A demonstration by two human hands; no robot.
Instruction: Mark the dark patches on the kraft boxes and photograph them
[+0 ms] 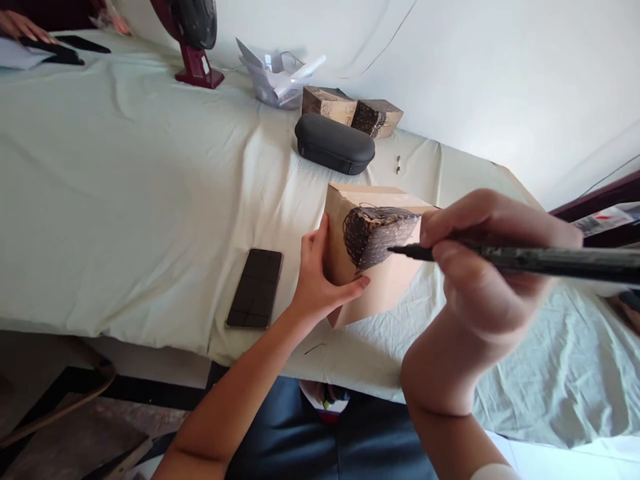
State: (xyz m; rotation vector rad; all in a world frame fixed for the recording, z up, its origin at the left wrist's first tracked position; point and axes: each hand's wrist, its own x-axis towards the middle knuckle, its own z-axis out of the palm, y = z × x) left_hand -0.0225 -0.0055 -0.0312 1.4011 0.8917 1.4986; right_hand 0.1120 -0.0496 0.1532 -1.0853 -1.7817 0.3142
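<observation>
A cardboard box (387,293) stands near the front edge of the cloth-covered table, dark scribbled ink spread over one corner and two of its faces. My left hand (325,277) grips the box at its left side, thumb on the front face and fingers along the far side. In my right hand (485,267) is a black marker (545,260), pinched between thumb and fingers. Its tip points left at the inked patch; whether it touches the cardboard I cannot tell.
A phone (255,288) lies left of the box. Behind are a black case (335,145), inked cardboard boxes (330,107), a small pen-like piece (399,165), a clear plastic container (270,87) and a fan's maroon stand (197,70). Another person's hand (25,28) rests at far left.
</observation>
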